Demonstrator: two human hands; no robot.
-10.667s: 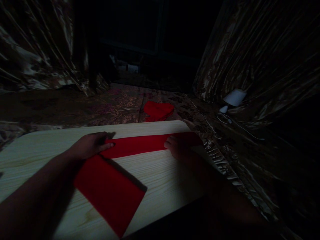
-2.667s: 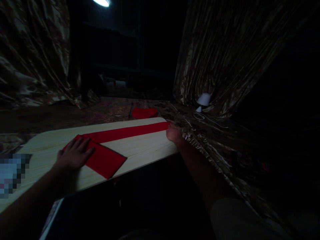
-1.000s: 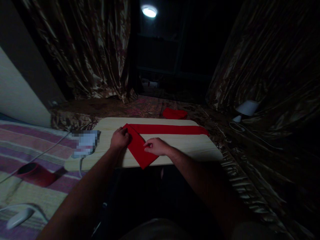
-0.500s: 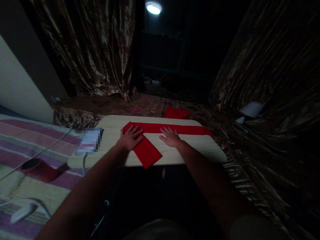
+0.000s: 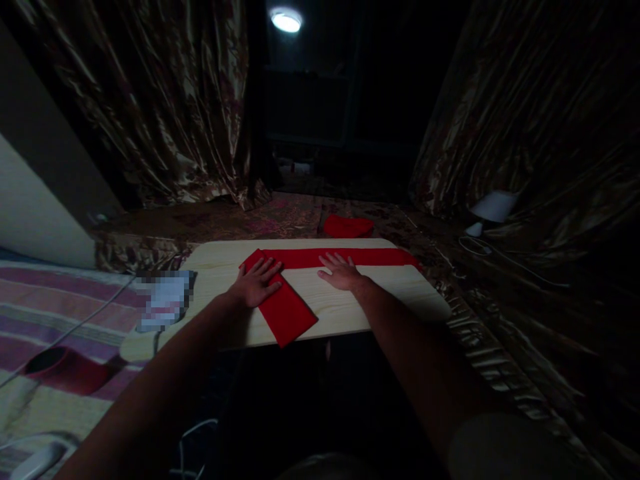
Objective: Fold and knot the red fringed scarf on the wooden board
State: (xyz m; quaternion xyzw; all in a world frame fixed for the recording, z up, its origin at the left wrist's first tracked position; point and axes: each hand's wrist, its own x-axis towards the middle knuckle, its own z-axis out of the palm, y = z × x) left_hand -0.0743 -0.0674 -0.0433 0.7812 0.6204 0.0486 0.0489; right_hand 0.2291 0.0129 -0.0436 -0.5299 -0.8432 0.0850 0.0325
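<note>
A long red cloth strip [image 5: 350,257] lies along the far side of a light wooden board [image 5: 380,303], with its left end folded down diagonally toward the near edge [image 5: 287,313]. My left hand [image 5: 256,281] rests flat and open on the folded corner. Flat on the straight strip, with fingers spread, lies my right hand [image 5: 340,272]. A second red cloth [image 5: 349,227], bunched up, sits on the floor just beyond the board.
A blurred-out flat object [image 5: 163,301] lies at the board's left end. A dark red bowl [image 5: 65,369] and a white object [image 5: 35,460] sit on the striped mat at left. A white lamp [image 5: 490,210] with a cord stands at right. Shiny curtains hang on both sides.
A second ago both hands were pinching the diagonal fold. They have since opened and pressed flat, the right hand moving up onto the straight strip.
</note>
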